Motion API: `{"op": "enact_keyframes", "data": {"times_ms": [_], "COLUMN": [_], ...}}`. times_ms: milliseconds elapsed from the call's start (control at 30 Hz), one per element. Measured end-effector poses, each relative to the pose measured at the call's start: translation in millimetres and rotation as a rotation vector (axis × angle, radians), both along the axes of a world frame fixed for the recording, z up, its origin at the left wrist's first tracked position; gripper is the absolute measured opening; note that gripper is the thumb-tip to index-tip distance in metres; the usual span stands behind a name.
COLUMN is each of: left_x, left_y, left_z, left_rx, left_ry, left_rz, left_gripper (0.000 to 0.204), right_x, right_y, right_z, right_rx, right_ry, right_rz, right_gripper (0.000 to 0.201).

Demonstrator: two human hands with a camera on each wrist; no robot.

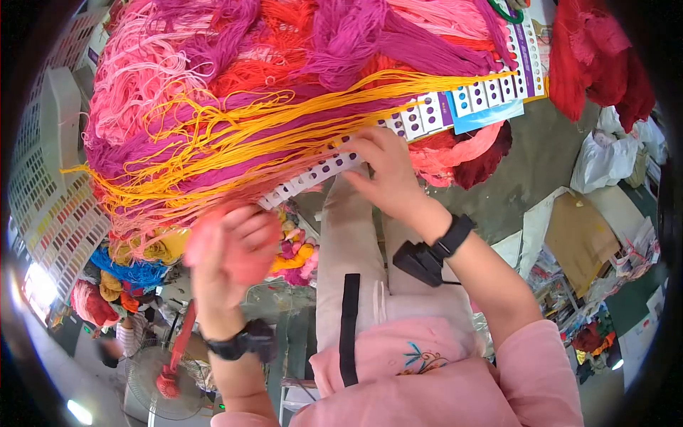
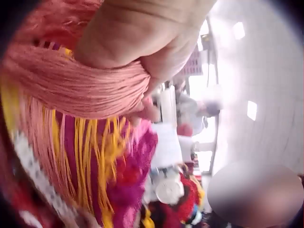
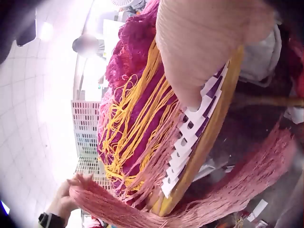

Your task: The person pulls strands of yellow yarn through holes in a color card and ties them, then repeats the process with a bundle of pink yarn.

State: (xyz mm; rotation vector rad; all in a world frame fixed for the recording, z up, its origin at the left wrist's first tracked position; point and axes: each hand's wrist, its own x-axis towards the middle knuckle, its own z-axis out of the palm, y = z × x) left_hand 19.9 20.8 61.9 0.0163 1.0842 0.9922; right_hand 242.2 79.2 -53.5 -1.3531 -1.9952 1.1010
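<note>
A thick hank of salmon-pink thread [image 2: 90, 90] lies in the grip of my left hand [image 1: 238, 245], which blurs in the head view at the table's near left edge. The hank hangs in a long loop across the bottom of the right wrist view. My right hand [image 1: 391, 174] pinches the edge of a row of white punched cards [image 1: 302, 181], fingers on top and thumb lower. Salmon strands [image 3: 161, 156] run from the cards over the pile. Farther along, yellow threads [image 1: 235, 132] lie across purple thread [image 3: 145, 128].
Pink, red and purple hanks [image 1: 284, 35] heap over the table, whose wooden edge [image 3: 204, 147] runs below the cards. A blue-and-white packet [image 1: 491, 114] sits at the right. White plastic baskets [image 1: 53, 142] stand at left; a fan [image 1: 167, 377] is lower left.
</note>
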Motion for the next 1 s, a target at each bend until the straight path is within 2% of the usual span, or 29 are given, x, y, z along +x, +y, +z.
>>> {"op": "enact_keyframes", "data": {"times_ms": [67,133,200,267,300,433,500,633,700,867,967,1000], "left_x": [29.5,43.5,52.4,56.0,54.7,54.4,57.4,61.6,63.6,65.0,67.9,70.9], "left_y": [17.9,23.9,26.2,28.6,29.5,32.2,24.1,30.6,31.1,28.7,26.7,31.8], "left_z": [-15.2,-32.0,-37.8,-37.3,-36.3,-34.8,-40.0,-39.4,-40.0,-38.3,-37.8,-34.5], "left_rx": [0.028,-0.007,-0.044,0.000,-0.001,-0.026,0.003,-0.053,-0.091,-0.093,-0.085,-0.132], "left_ry": [-0.111,-0.150,-0.183,-0.159,-0.197,-0.328,-0.118,-0.127,-0.121,-0.093,0.032,0.055], "left_rz": [-0.037,-0.041,-0.044,-0.049,-0.035,0.039,-0.082,-0.034,-0.013,-0.034,-0.061,-0.015], "left_gripper": [0.049,0.052,0.055,0.056,0.057,0.051,0.041,0.028,0.028,0.027,0.023,0.021], "right_x": [-3.3,-9.8,-21.4,-32.6,-31.1,-21.0,-17.2,-13.3,-11.8,-14.3,-14.3,-14.1], "right_y": [-1.6,0.5,-1.7,-5.6,-3.6,6.5,7.9,10.5,11.4,8.5,6.0,5.8], "right_z": [16.4,41.8,50.9,54.4,55.0,62.8,64.2,66.7,68.2,67.0,67.6,67.7], "right_rx": [0.025,-0.505,-0.557,-1.015,-1.133,-1.143,-1.216,-1.306,-1.337,-1.255,-1.186,-1.148], "right_ry": [0.061,0.309,0.377,0.767,0.765,0.785,0.855,0.892,0.880,0.841,0.793,0.784], "right_rz": [-0.040,-0.080,-0.065,-0.131,-0.137,-0.169,-0.207,-0.211,-0.203,-0.250,-0.252,-0.269], "right_gripper": [0.021,0.010,0.004,0.007,0.008,0.007,0.007,0.008,0.008,0.010,0.010,0.010]}}
